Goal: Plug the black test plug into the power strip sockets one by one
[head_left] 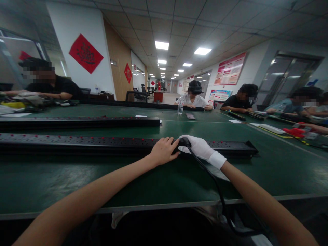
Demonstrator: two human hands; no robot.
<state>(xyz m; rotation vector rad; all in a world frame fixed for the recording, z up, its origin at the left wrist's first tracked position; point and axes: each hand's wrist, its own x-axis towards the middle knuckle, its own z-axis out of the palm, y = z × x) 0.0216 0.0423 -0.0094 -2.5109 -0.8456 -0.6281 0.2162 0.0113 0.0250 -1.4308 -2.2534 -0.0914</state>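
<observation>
A long black power strip (pixel 116 140) with a row of sockets and small red parts lies across the green table before me. My left hand (pixel 164 150), bare, holds it near the middle, fingers over the top and thumb on the near side. Just to the right, my right hand (pixel 198 147) wears a white glove and is closed around a black plug (pixel 185 141). The plug is at the sockets; whether it is seated in one I cannot tell. Its black power cord (pixel 211 176) runs down over the table's front edge.
Behind lies a second black power strip (pixel 123 122), with another long black bar (pixel 123 103) farther back. A water bottle (pixel 180 106) stands near the far side. Several people sit around the green table (pixel 77 177). Red tools (pixel 297 132) and a white-yellow item (pixel 271 129) lie at right.
</observation>
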